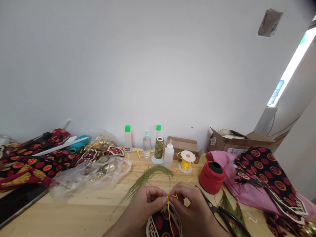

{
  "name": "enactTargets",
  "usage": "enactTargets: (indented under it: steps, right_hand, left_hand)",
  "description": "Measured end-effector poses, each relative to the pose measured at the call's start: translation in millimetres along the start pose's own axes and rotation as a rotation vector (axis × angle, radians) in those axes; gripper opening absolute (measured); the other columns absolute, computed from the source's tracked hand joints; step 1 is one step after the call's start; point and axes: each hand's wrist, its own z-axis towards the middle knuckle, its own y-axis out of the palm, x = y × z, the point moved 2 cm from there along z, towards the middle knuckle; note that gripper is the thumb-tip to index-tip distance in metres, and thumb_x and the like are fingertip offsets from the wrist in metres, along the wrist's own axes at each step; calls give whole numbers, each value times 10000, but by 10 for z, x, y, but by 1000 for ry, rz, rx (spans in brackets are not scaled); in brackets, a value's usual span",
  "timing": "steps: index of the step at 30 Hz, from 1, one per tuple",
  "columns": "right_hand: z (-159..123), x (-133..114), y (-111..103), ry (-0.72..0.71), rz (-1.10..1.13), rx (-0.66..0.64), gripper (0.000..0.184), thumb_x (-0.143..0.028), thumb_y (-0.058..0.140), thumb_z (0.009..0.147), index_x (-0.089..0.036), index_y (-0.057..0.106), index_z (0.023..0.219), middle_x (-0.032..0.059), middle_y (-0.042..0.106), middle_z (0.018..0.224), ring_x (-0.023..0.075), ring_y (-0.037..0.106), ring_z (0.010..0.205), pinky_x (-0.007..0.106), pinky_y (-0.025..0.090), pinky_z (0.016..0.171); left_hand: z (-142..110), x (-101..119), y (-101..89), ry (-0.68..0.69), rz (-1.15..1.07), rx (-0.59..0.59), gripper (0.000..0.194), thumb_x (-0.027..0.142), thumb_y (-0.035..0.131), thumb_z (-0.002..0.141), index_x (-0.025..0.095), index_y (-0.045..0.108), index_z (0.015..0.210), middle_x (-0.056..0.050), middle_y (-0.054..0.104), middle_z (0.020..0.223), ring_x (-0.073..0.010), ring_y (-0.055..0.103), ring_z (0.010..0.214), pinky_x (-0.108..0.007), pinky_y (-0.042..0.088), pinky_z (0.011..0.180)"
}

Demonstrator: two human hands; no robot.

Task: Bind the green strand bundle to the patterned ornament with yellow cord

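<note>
My left hand (145, 202) and my right hand (191, 205) meet low in the middle of the view, both pinched on a thin yellow cord (169, 210). The cord runs down over a small black, red and white patterned fabric piece (163, 225) that lies under my hands. A bundle of olive-green threads (148, 177) curves across the wooden table (81, 214) just beyond my fingers. The spool of yellow cord (186, 161) stands farther back, slightly right.
Black scissors (222, 214) lie to the right of my right hand, beside a red thread spool (211, 176). Bottles (146, 144) and an olive thread cone (158, 148) line the wall. Patterned fabric (266, 171) lies right, a plastic bag of brass bits (93, 171) left, cardboard boxes (234, 140) behind.
</note>
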Motion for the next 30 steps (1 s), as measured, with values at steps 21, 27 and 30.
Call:
enactTargets:
  steps: [21, 27, 30]
  right_hand:
    - [-34, 62, 37, 172, 159, 39, 81, -226, 567, 684, -175, 603, 735, 4, 564, 627, 108, 477, 555, 211, 377, 526]
    - [-45, 72, 200, 518, 613, -100, 235, -330, 564, 668, -118, 578, 770, 42, 612, 655, 127, 541, 566, 214, 409, 504]
    - [-74, 24, 267, 489, 564, -221, 158, -261, 563, 669, -127, 615, 736, 34, 629, 633, 126, 553, 550, 201, 402, 493]
  left_hand:
    - [25, -80, -41, -27, -78, 47, 144, 260, 621, 597, 116, 611, 597, 22, 573, 494, -73, 462, 450, -185, 324, 454]
    - [50, -67, -103, 43, -40, 168, 178, 294, 589, 622, 120, 582, 584, 45, 507, 454, -68, 414, 428, -184, 308, 431]
    - [59, -43, -130, 93, 55, 220, 168, 283, 584, 624, 119, 584, 590, 45, 498, 474, -77, 424, 456, -185, 320, 445]
